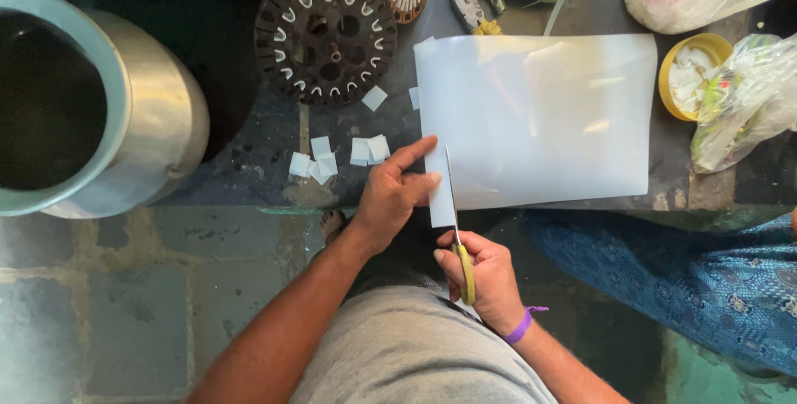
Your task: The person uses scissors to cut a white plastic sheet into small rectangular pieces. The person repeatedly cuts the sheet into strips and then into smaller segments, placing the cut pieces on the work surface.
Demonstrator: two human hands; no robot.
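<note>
One white sheet [540, 117], one pair of scissors [458, 230], two slotted metal discs [325, 32], one yellow lid [691, 72].

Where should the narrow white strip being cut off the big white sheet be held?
Probably at its near end, from the left. The narrow white strip overhangs the table edge there, the left hand already pinches it, and the yellow-handled scissors in the right hand occupy its right side.
</note>
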